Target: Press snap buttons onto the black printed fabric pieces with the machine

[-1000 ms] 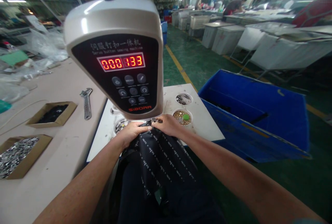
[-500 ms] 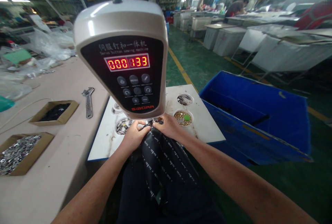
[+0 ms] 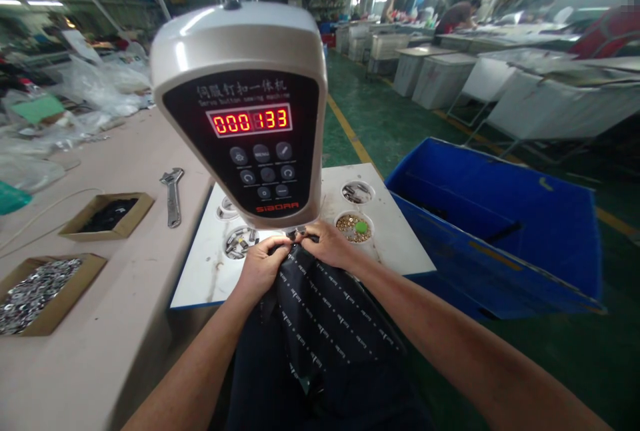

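Note:
Black fabric [image 3: 325, 311] with rows of white print hangs from my hands down over my lap. My left hand [image 3: 263, 261] pinches its top edge from the left, thumb on top. On the other side my right hand [image 3: 325, 244] grips the same edge, its fingers curled close to the left fingertips. Both hands meet just beneath the head of a button machine [image 3: 240, 118], whose red display reads 000133. The exact spot under the head is hidden by the fingers and the casing.
Round wells in the white machine table [image 3: 400, 244] hold brass-coloured parts [image 3: 350, 228] and metal pieces [image 3: 240, 242]. On the left bench lie an adjustable wrench [image 3: 173, 198], a box of black pieces [image 3: 107, 216] and a box of silver parts [image 3: 40, 294]. A blue bin [image 3: 500, 218] stands right.
My left hand has shifted its grip, drawing its fingers in along the fabric's top edge. The hanging fabric has spread wider. The view has turned slightly left, and the display number is unchanged.

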`<state>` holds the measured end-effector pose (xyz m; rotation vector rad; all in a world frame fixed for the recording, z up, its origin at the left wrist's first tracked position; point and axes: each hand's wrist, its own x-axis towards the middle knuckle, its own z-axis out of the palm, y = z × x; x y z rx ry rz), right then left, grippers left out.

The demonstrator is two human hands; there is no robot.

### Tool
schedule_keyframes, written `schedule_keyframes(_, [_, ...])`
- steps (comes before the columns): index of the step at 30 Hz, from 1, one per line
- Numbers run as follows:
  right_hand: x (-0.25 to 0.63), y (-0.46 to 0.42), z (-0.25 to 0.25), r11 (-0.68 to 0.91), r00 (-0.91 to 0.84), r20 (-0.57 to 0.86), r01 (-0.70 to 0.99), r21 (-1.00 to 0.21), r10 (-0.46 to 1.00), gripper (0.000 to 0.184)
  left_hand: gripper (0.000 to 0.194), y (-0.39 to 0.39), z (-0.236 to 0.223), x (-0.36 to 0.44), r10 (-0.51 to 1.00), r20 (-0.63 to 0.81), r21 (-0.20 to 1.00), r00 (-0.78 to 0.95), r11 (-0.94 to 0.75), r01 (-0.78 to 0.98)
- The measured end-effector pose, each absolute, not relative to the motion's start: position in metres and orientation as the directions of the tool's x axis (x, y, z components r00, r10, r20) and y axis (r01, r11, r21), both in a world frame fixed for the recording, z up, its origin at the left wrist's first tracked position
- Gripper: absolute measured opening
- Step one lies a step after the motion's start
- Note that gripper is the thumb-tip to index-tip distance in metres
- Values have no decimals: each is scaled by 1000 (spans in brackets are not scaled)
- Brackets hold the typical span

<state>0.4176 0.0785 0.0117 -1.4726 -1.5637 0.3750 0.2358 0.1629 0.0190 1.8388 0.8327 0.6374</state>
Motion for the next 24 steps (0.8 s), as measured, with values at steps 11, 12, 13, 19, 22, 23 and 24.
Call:
schedule_keyframes(11, [425, 68, 15, 235, 63, 354, 637, -734, 933, 19, 33, 160, 35, 231, 718, 15, 860, 696, -364, 357])
schedule_keyframes(12, [427, 68, 15, 234, 52, 343, 636, -736, 938, 20, 33, 162, 36, 230, 707, 4, 857, 708, -368, 362])
schedule_keyframes(13, [428, 69, 16, 232, 42, 333, 635, -737, 942, 21, 33, 164, 37, 230, 695, -7, 854, 719, -370, 367])
schedule_keyframes(19, [433, 69, 20, 221, 9, 289, 624, -750, 957, 23, 34, 173, 38, 231, 658, -66, 849, 750, -357, 388])
schedule_keyframes(22, [434, 68, 19, 214, 6, 275, 612, -761, 962, 21, 36, 176, 38, 232, 662, -91, 847, 744, -342, 407])
schedule_keyframes(23, [434, 67, 18, 210, 5, 268, 608, -766, 963, 21, 36, 176, 38, 233, 666, -95, 846, 740, -338, 413])
schedule_keyframes(24, [434, 67, 18, 206, 8, 265, 605, -769, 964, 22, 37, 177, 39, 233, 669, -99, 846, 737, -334, 416])
